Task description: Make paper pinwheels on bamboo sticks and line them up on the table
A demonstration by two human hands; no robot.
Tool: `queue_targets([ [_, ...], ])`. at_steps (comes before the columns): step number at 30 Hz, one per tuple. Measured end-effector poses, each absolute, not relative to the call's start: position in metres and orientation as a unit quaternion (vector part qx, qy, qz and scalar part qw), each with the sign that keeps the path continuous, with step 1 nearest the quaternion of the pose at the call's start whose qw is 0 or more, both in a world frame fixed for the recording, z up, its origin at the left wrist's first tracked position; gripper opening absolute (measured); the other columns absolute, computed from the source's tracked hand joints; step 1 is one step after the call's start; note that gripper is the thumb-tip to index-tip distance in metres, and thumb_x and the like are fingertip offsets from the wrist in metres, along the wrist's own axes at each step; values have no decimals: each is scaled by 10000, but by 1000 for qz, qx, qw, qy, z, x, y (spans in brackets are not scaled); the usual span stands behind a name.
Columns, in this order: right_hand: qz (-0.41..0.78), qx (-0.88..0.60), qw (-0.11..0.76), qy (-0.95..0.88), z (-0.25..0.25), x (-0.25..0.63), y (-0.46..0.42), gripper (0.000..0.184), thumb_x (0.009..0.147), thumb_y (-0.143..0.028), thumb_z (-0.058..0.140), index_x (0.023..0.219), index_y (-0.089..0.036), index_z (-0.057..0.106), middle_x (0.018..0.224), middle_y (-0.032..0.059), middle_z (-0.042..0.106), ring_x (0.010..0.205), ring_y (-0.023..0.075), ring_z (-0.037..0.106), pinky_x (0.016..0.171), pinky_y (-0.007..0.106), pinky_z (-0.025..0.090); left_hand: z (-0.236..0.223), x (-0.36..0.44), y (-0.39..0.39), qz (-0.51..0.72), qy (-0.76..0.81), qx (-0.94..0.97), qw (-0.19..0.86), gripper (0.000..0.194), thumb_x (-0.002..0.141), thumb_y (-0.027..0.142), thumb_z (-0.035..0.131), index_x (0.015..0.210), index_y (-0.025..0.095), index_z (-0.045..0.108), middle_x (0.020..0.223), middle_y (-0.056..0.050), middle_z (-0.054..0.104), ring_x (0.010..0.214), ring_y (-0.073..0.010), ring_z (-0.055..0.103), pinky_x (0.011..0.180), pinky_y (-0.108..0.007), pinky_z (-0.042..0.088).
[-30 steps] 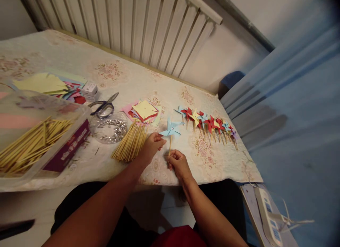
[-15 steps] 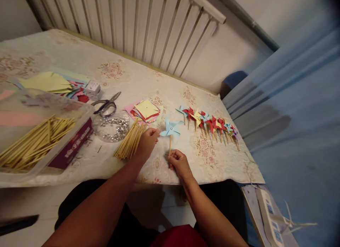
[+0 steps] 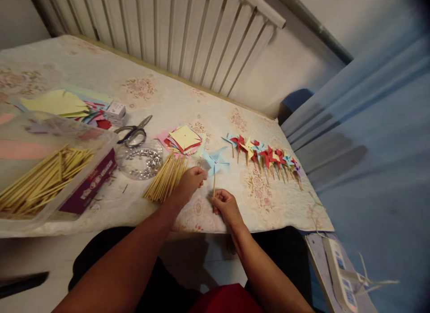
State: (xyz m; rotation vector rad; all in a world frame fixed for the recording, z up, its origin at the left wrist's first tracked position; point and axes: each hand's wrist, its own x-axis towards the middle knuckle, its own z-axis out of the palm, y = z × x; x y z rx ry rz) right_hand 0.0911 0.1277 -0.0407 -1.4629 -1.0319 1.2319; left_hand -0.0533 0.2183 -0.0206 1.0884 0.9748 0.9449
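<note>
A light blue paper pinwheel [image 3: 217, 162] stands upright on a thin wooden stick, its blades slightly blurred. My right hand [image 3: 225, 204] pinches the lower part of that stick between thumb and fingers near the table's front edge. Close to the pinwheel's left blade is my left hand [image 3: 194, 180], fingers curled in, with nothing visible in them; whether it touches the paper I cannot tell. Just left of that hand lies a bundle of wooden sticks [image 3: 164, 180]. Behind the sticks sits a stack of cut paper squares [image 3: 184, 139], a yellow one on top.
Finished pinwheels [image 3: 268, 156] lie in a row at the right. Leftward are a round clear dish of metal fasteners [image 3: 144, 163], scissors [image 3: 136, 132], a small white box [image 3: 116, 110], paper sheets [image 3: 53, 103] and a plastic bin [image 3: 110, 145] holding sticks. A power strip [image 3: 339, 272] is at lower right.
The pinwheel's blades have turned on the stick. My left hand drew back slightly, then came near the blades again. My right hand has kept its hold on the stick.
</note>
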Motion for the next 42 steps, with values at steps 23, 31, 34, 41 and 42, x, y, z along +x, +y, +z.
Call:
queue_targets([
  [23,488,-610,445,-437,-36,87,127,169,715,-303,679,739,-173,573,487,-97,470,359,43,401,378,176,282,-22,-46,214,357,401,515,668,226,710,368,575,642,169,492,509,59,447,470,-76,403,490,-223,307],
  [31,489,-607,444,-442,-37,88,127,172,715,-312,683,748,-177,583,500,-96,460,369,41,400,376,173,291,-25,-43,214,351,405,531,656,239,718,382,562,632,179,468,503,61,440,461,-81,396,473,-228,303],
  [34,492,-607,443,-440,-39,89,128,181,712,-321,688,745,-179,582,505,-95,460,369,42,400,374,175,300,-25,-42,214,349,409,535,652,239,716,384,558,629,181,467,502,60,439,462,-84,398,467,-228,302],
  [41,492,-606,442,-442,-41,89,128,192,709,-332,691,744,-182,576,515,-93,474,365,42,410,367,176,299,-25,-41,215,340,415,549,641,247,719,398,546,624,186,464,498,60,434,459,-89,394,460,-230,296],
  [42,492,-607,442,-441,-40,89,128,193,708,-334,690,743,-183,575,511,-92,477,363,43,407,364,177,298,-25,-41,215,341,414,549,641,251,719,401,547,622,186,460,499,60,431,461,-90,393,461,-230,293],
])
